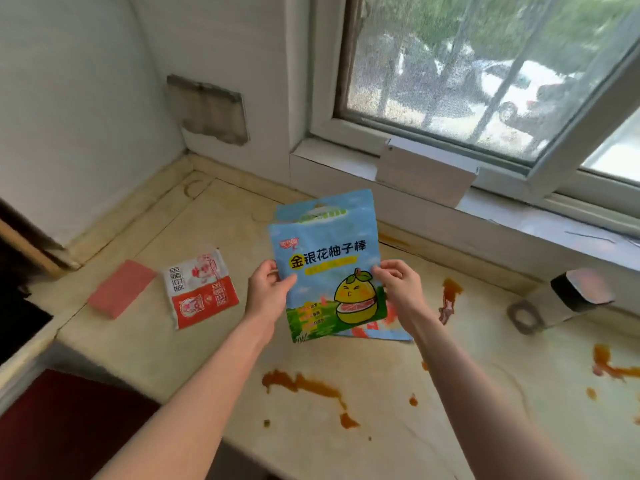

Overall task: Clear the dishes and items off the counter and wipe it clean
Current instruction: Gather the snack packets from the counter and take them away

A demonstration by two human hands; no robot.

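A blue snack bag (325,251) with a yellow pomelo cartoon is held upright above the beige counter (214,341). My left hand (268,287) pinches its left edge and my right hand (398,282) pinches its right edge. Another packet edge shows red and blue just behind the bag's bottom. A red and white packet (201,289) lies flat on the counter to the left. Beside it rests a pink sponge (121,289). Orange-brown sauce smears (304,384) stain the counter near the front edge and to the right (450,296).
A white box (426,174) leans on the window sill behind the bag. A grey and black tool with a ring handle (561,299) lies at the right by the sill. A dark stove edge (17,323) sits far left. The corner wall has a patch of missing tile.
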